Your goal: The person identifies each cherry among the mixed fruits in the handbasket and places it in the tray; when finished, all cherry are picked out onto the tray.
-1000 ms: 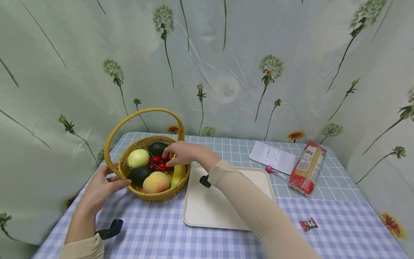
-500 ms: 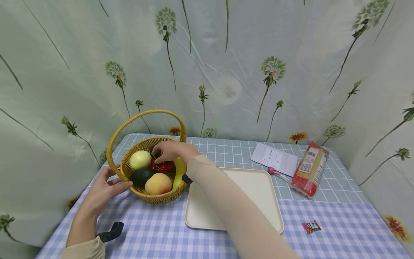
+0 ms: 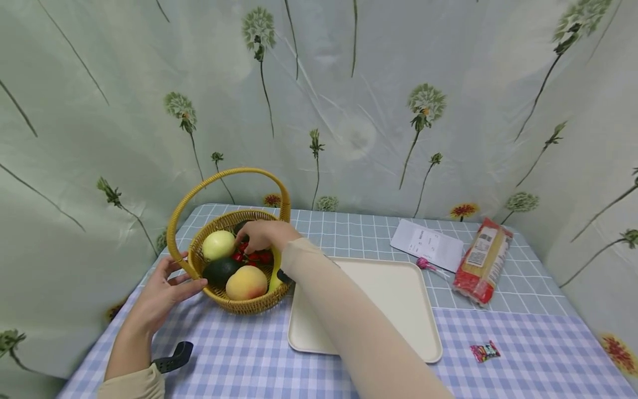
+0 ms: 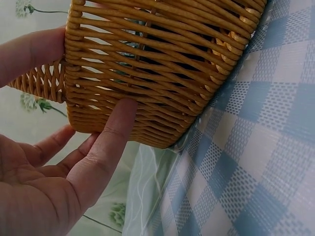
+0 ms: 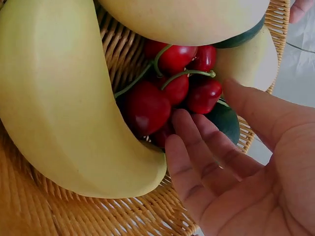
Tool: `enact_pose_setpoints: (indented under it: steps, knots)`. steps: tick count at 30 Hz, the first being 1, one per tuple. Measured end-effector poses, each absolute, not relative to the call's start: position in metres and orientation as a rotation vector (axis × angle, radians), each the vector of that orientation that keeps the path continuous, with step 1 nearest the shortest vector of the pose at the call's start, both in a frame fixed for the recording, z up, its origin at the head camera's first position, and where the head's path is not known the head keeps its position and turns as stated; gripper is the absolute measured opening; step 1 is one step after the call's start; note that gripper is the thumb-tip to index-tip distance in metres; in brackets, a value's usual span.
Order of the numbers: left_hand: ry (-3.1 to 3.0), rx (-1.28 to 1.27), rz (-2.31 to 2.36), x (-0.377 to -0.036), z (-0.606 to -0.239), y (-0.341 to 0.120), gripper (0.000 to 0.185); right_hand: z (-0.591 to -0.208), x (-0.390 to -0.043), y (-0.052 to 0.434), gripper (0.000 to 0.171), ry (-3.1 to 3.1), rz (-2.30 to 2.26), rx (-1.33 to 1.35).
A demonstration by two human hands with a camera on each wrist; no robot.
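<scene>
Right hand down inside the woven basket, fingers relaxed and apart, tips at the glossy red cherries but nothing pinched yet. Left hand open, straight fingers pressed flat to the ribbed wicker wall, steadying it. By the look of it, early going: all fruit in the basket, cream tray on the checked surface bare, nothing lifted. Cherries nestled in the basket's middle on thin green stems, beside a smooth pale banana, a dark avocado, a blushed round peach and a pale apple. Tight golden cane, arched handle.
</scene>
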State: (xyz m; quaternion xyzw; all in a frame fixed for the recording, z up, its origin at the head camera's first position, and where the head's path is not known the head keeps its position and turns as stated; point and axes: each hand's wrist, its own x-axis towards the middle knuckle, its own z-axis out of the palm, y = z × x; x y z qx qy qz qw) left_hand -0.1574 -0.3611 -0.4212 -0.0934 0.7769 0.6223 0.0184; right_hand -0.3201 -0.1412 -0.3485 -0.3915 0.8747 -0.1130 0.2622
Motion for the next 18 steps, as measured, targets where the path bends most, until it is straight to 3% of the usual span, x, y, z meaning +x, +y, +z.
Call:
enact_pose_setpoints:
  steps: [18]
  knots:
    - [2.421,-0.281,1.954,-0.1566,-0.4198,-0.3595,0.066,-0.3444,-0.3135,-0.1477,0.055,2.333,-0.227,-0.83]
